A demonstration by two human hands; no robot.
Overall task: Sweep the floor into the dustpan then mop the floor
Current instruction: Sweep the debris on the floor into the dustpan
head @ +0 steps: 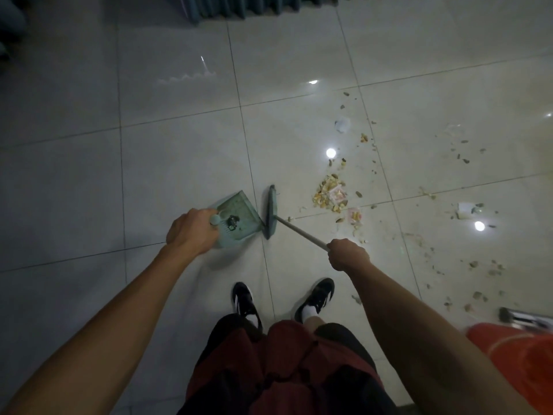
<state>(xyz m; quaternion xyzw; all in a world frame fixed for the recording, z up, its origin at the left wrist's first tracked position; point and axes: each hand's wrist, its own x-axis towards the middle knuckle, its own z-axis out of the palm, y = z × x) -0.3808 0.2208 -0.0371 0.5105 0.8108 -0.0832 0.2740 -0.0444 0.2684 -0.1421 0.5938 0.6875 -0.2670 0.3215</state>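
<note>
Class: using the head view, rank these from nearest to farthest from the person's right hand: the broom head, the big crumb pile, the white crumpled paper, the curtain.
From the right hand:
1. Broom head, to its left.
2. Crumb pile, ahead of it.
3. White paper, farther ahead.
4. Curtain, at the top edge.

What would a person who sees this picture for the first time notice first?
Probably the pile of crumbs and scraps on the pale tiled floor, right of centre, with more bits scattered further right. Just left of it stands the green broom head, its handle held by the right hand. The left hand holds a green dustpan beside the broom.
</note>
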